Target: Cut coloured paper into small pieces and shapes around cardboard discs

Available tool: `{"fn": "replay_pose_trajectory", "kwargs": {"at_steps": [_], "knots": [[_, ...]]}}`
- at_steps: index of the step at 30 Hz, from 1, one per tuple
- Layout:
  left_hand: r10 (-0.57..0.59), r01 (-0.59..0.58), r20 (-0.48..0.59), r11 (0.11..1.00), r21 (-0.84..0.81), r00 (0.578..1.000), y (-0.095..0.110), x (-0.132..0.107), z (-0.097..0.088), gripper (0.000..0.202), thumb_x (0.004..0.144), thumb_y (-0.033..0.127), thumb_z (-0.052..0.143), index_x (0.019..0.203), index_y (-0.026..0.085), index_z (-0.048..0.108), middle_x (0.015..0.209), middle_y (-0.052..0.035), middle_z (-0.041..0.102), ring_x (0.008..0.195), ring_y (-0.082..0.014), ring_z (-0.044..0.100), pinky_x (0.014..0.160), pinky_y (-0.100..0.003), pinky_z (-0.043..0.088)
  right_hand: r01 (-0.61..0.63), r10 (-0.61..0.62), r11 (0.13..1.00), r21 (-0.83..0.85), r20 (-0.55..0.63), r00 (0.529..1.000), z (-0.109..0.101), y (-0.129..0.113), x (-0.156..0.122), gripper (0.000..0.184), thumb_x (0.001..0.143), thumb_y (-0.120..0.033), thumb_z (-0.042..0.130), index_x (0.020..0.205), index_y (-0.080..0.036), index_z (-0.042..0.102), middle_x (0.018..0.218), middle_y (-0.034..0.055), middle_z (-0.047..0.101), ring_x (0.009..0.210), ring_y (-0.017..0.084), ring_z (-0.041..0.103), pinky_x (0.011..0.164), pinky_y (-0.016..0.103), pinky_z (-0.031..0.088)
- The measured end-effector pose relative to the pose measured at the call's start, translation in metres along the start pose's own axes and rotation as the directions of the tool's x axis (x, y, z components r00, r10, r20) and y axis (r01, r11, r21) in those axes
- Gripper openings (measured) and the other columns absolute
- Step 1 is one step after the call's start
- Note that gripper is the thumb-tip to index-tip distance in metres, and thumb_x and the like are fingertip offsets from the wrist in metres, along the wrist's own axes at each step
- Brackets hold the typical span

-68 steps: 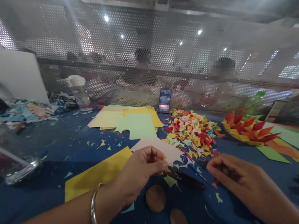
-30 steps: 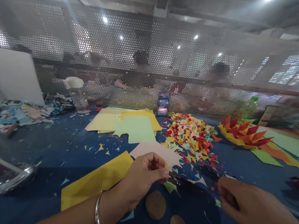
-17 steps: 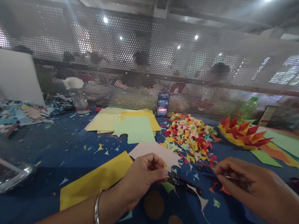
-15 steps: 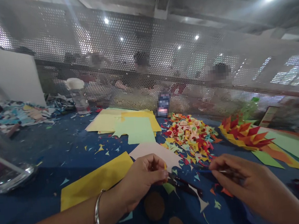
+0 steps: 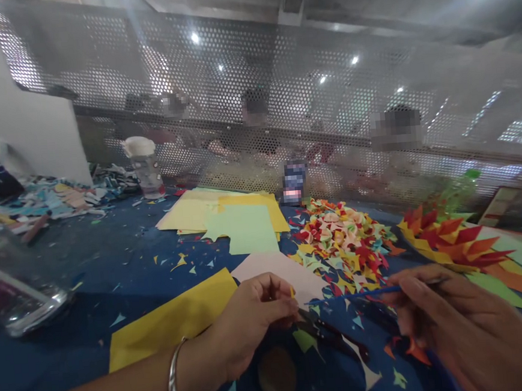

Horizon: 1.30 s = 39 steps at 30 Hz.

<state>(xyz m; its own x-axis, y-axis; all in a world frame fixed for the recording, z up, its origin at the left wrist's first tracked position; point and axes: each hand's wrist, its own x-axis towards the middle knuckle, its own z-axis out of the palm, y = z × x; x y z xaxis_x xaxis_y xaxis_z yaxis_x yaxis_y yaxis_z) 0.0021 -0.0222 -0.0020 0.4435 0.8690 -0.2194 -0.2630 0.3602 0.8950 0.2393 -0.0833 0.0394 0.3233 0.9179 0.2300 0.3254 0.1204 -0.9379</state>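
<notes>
My left hand [image 5: 270,306], a silver bangle on its wrist, pinches a small yellow paper piece [image 5: 292,292] between thumb and fingertips. A thin blue stick-like tool [image 5: 361,294] is gripped in my right hand [image 5: 456,319], its narrow tip pointing left toward the yellow piece. The tip looks close to the left fingertips; whether they touch I cannot tell. Below lie dark-handled scissors [image 5: 333,334] among paper scraps, with a brown round disc [image 5: 277,375] nearer me. A pale pink sheet [image 5: 278,272] and a yellow sheet [image 5: 175,316] rest by my left hand.
A heap of curled paper bits [image 5: 345,237] lies beyond my hands, with an orange-and-yellow paper flower [image 5: 454,240] to its right. Stacked coloured sheets [image 5: 249,226], a phone [image 5: 294,182] and a cup [image 5: 144,168] stand farther back. A clear container [image 5: 30,310] is at left.
My right hand has turned, bringing the blue tool level with its tip extended toward my left hand. The left hand keeps its pinch. The whole view has shifted slightly.
</notes>
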Motion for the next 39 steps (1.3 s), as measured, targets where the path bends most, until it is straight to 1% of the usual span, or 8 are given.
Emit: {"fn": "replay_pose_trajectory", "kwargs": {"at_steps": [3,6,16,20,23,29,36,39], "knots": [[-0.024,0.024,0.02,0.999,-0.021,1.0,-0.003,0.0,0.002,0.02,0.067,0.017,0.075,0.076,0.014,0.058,0.065,0.0019,0.059,0.062,-0.0095,0.056,0.064,-0.023,0.042,-0.119,0.107,0.984,0.136,0.09,0.99,0.011,0.003,0.002,0.031,0.078,-0.05,0.069,0.074,-0.02,0.067,0.051,0.0004,0.06,0.041,0.011,0.052,0.035,0.017,0.046],[-0.046,0.047,0.033,0.998,-0.043,0.998,-0.005,0.0,0.006,0.022,0.066,0.018,0.077,0.075,0.014,0.057,0.067,0.0018,0.06,0.06,-0.0082,0.055,0.063,-0.022,0.043,-0.154,0.14,0.974,0.169,0.089,0.986,0.016,0.009,0.005,0.03,0.077,-0.049,0.071,0.075,-0.019,0.067,0.049,-0.0005,0.059,0.04,0.01,0.051,0.034,0.017,0.044],[-0.046,0.058,0.101,0.991,-0.12,0.994,-0.007,-0.006,0.008,0.023,0.068,0.021,0.078,0.074,0.014,0.057,0.065,-0.0022,0.066,0.061,-0.012,0.062,0.061,-0.022,0.046,-0.143,0.134,0.982,0.125,0.074,0.988,0.018,0.02,0.006,0.03,0.08,-0.049,0.069,0.079,-0.019,0.068,0.049,-0.0023,0.058,0.039,0.009,0.05,0.035,0.017,0.043],[-0.101,0.107,0.046,0.981,-0.162,0.994,-0.001,-0.008,0.01,0.025,0.077,0.036,0.068,0.073,0.012,0.062,0.068,-0.0081,0.069,0.064,-0.0164,0.066,0.062,-0.025,0.049,-0.114,0.11,0.99,0.082,0.054,0.992,0.019,0.017,0.005,0.032,0.08,-0.05,0.068,0.077,-0.018,0.067,0.047,-0.0018,0.058,0.038,0.009,0.05,0.035,0.018,0.043],[-0.129,0.132,0.028,0.973,-0.191,0.991,0.002,-0.007,0.01,0.029,0.076,0.04,0.068,0.073,0.011,0.064,0.067,-0.0088,0.069,0.06,-0.017,0.066,0.058,-0.026,0.049,-0.125,0.118,0.989,0.078,0.082,0.99,0.018,0.015,0.005,0.033,0.08,-0.051,0.068,0.077,-0.018,0.067,0.048,-0.0014,0.057,0.04,0.01,0.05,0.036,0.018,0.043],[-0.11,0.123,0.084,0.978,-0.168,0.99,0.001,-0.004,0.007,0.026,0.071,0.033,0.074,0.064,0.012,0.062,0.061,-0.0078,0.069,0.053,-0.014,0.063,0.054,-0.023,0.047,-0.172,0.159,0.977,0.127,0.109,0.981,0.019,0.015,0.004,0.033,0.078,-0.05,0.069,0.075,-0.018,0.067,0.048,-0.0013,0.057,0.039,0.01,0.048,0.034,0.018,0.04],[-0.132,0.146,0.167,0.987,-0.072,0.977,0.003,-0.006,0.005,0.022,0.071,0.03,0.075,0.067,0.012,0.064,0.064,-0.0085,0.071,0.055,-0.0124,0.063,0.056,-0.022,0.046,-0.161,0.15,0.98,0.118,0.096,0.984,0.016,0.017,0.004,0.033,0.079,-0.05,0.069,0.075,-0.018,0.066,0.046,-0.0023,0.055,0.038,0.009,0.047,0.035,0.019,0.042],[-0.083,0.08,0.172,0.996,0.025,0.982,0.005,-0.007,0.005,0.025,0.073,0.035,0.074,0.069,0.013,0.063,0.065,-0.0073,0.071,0.057,-0.0126,0.063,0.059,-0.023,0.046,-0.171,0.157,0.975,0.144,0.104,0.982,0.016,0.017,0.005,0.031,0.079,-0.048,0.07,0.075,-0.018,0.066,0.048,-0.0021,0.056,0.039,0.009,0.047,0.035,0.018,0.041]]}}
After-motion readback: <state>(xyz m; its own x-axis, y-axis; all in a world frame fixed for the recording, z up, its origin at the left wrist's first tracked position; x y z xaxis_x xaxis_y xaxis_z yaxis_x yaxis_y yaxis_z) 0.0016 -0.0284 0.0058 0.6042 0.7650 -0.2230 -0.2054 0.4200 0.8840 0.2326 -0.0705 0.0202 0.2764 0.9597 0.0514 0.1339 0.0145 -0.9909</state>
